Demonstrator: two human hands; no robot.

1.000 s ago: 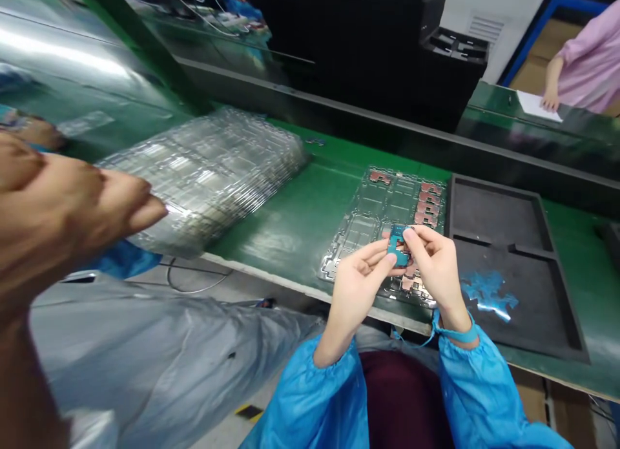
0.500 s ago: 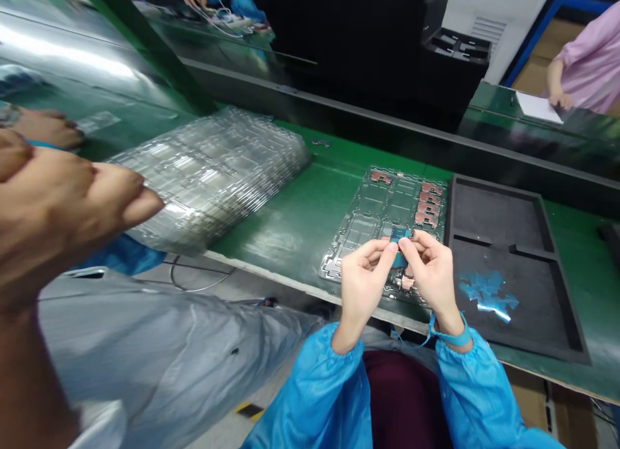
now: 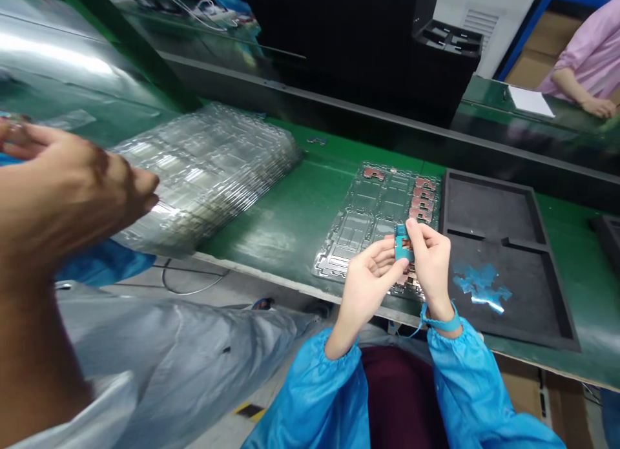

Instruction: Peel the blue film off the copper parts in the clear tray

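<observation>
Board (image 3: 402, 250) clamped in the left grip (image 3: 371, 271), right grip (image 3: 431, 255) at its edge

The blue board sits between the two grips, above the near end of a clear tray (image 3: 355, 229). The left grip is closed on the board's left and lower side, thumb in front and fingers behind. The right grip has its thumb at the board's upper right corner; whether it pinches the board or only rests against it cannot be told. A blue strap (image 3: 446, 322) circles the wrist below the right grip.

Just beyond the right grip, pink parts (image 3: 421, 200) line the tray's right side; others lie partly hidden beneath the grips, and a single one (image 3: 374, 173) lies farther out beyond the left grip. To the right of the right grip is a black tray (image 3: 491, 210) with blue scraps (image 3: 482, 284) in its nearer compartment. Well left of the left grip, a stack of clear trays (image 3: 208, 165) stands on the green desk (image 3: 271, 219). Beside that stack is a co-worker's hand (image 3: 82, 181), blurred.
</observation>
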